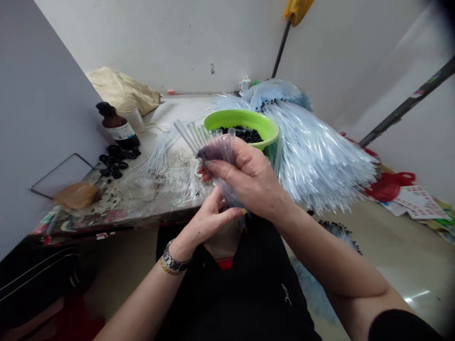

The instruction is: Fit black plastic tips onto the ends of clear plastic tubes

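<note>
My right hand (249, 175) is closed round a bundle of clear plastic tubes (188, 135), whose upper ends fan out above the thumb and fingers. Just below it, my left hand (213, 220) curls round the lower part of the same bundle, thumb stretched across the front. My palms hide much of the tubes' length. Right behind the bundle stands a lime-green bowl (265, 124) of small black parts (250, 135); the fanned ends overlap its near rim from this view.
A big heap of clear tubes (320, 156) with some black ends lies right of the bowl. On the left are a brown bottle (119, 127), black caps (113, 163), a plastic cup (135, 121) and a cloth bag (122, 90). More loose tubes (159, 151) lie on the worn tabletop (177, 175).
</note>
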### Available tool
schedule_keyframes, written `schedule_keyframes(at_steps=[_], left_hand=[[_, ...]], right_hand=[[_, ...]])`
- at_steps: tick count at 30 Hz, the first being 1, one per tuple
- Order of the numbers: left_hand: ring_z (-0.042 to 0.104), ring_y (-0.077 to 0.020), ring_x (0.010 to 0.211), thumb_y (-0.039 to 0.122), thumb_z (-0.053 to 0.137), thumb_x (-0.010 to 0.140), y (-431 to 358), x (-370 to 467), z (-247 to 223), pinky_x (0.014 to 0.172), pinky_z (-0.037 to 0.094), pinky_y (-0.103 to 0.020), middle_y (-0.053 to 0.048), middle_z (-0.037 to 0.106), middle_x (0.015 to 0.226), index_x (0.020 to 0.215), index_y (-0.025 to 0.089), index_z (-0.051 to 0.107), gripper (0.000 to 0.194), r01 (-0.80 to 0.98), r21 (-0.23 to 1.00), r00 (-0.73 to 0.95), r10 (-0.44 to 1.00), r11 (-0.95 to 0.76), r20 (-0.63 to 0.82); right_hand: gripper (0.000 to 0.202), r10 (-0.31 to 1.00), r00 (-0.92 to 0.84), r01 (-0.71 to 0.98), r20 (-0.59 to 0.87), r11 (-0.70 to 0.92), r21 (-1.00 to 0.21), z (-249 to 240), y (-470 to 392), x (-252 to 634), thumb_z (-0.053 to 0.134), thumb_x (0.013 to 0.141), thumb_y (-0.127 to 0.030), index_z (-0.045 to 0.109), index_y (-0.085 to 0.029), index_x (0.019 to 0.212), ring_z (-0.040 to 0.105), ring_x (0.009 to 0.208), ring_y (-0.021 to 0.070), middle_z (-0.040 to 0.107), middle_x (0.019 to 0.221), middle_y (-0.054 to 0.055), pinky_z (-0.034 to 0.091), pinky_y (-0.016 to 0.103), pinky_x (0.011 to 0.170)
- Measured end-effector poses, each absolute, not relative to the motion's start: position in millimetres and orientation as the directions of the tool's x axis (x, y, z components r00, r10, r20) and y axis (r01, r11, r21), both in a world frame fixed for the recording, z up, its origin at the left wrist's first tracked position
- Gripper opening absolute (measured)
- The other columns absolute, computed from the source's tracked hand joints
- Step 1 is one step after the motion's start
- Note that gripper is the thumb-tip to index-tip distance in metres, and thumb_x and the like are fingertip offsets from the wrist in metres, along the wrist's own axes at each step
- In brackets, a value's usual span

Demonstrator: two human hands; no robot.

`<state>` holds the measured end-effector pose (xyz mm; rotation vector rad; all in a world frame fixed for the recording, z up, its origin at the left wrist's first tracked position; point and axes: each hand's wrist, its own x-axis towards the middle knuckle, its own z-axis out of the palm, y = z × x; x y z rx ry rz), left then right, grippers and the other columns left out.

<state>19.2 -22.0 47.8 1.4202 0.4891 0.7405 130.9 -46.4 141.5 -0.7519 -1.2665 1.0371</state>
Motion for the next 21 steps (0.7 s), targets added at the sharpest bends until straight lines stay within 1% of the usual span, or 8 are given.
schedule_keyframes(at_steps=[4,8,10,12,14,16,18,21], left_hand=[[0.059,-0.0269,0.101,0.035,0.072,0.075,-20,9,57,0.086,0.049,-0.036,-0.006,0.067,0.104,0.105,0.015,0.058,0.039,-0.085,0.993,0.615,0.78,-0.079,0.115],[0.062,-0.0239,0.094,0.033,0.077,0.069,-18,-5,84,0.079,0.051,-0.031,-0.005,0.067,0.099,0.1,0.016,0.058,0.04,-0.138,0.985,0.524,0.837,-0.099,0.157],[0.064,-0.0181,0.076,0.033,0.076,0.068,-19,-16,104,0.067,0.051,-0.027,0.0,0.066,0.081,0.092,0.018,0.06,0.033,-0.141,0.985,0.511,0.845,-0.099,0.158],[0.058,-0.0119,0.054,0.035,0.071,0.073,-19,-30,123,0.054,0.047,-0.023,0.004,0.06,0.059,0.074,0.018,0.058,0.021,-0.017,0.994,0.568,0.816,-0.112,0.102],[0.053,-0.0099,0.046,0.034,0.069,0.073,-18,-46,134,0.048,0.044,-0.02,0.005,0.057,0.051,0.064,0.019,0.057,0.022,0.144,0.972,0.578,0.813,-0.188,0.071],[0.051,-0.0104,0.041,0.037,0.068,0.073,-19,-62,132,0.041,0.041,-0.02,0.005,0.057,0.049,0.063,0.02,0.058,0.022,0.331,0.927,0.586,0.808,-0.175,-0.057],[0.049,-0.0119,0.036,0.037,0.068,0.073,-19,-76,120,0.037,0.037,-0.021,0.005,0.056,0.045,0.069,0.02,0.063,0.018,0.496,0.857,0.577,0.792,-0.143,-0.202],[0.056,-0.0161,0.045,0.032,0.076,0.064,-21,-95,98,0.042,0.04,-0.021,0.005,0.061,0.05,0.09,0.022,0.069,0.028,0.614,0.76,0.519,0.834,-0.213,-0.185]], right_hand=[[0.01,0.925,-0.081,-0.246,0.371,0.342,-0.907,143,-48,122,0.059,0.079,-0.014,0.064,-0.019,0.086,0.063,0.07,0.008,0.063,0.074,-0.006,0.056,0.023,0.071],[0.008,0.932,0.005,-0.423,0.361,0.329,-0.844,145,-46,107,0.06,0.079,-0.015,0.06,-0.021,0.083,0.062,0.066,0.008,0.063,0.071,-0.006,0.056,0.023,0.07],[0.008,0.929,0.038,-0.505,0.369,0.336,-0.795,147,-46,98,0.058,0.081,-0.018,0.059,-0.024,0.086,0.064,0.069,0.0092,0.063,0.074,-0.006,0.057,0.025,0.073],[0.008,0.927,0.032,-0.575,0.373,0.323,-0.752,149,-46,88,0.058,0.083,-0.021,0.058,-0.026,0.089,0.065,0.073,0.0105,0.065,0.078,-0.007,0.057,0.027,0.073],[0.009,0.929,0.022,-0.669,0.37,0.288,-0.685,144,-47,79,0.059,0.083,-0.024,0.06,-0.028,0.091,0.065,0.075,0.0111,0.065,0.08,-0.008,0.057,0.026,0.072],[0.01,0.941,0.022,-0.776,0.339,0.23,-0.587,129,-49,71,0.06,0.082,-0.024,0.062,-0.029,0.09,0.065,0.074,0.0106,0.065,0.078,-0.008,0.057,0.025,0.072],[0.008,0.976,-0.007,-0.842,0.219,0.112,-0.527,107,-50,63,0.064,0.079,-0.024,0.064,-0.027,0.087,0.063,0.071,0.0101,0.065,0.073,-0.007,0.056,0.023,0.071],[0.013,0.998,-0.061,-0.885,0.015,-0.047,-0.462,72,-55,50,0.072,0.07,-0.024,0.063,-0.023,0.079,0.063,0.068,0.0095,0.065,0.071,-0.006,0.054,0.024,0.075]])
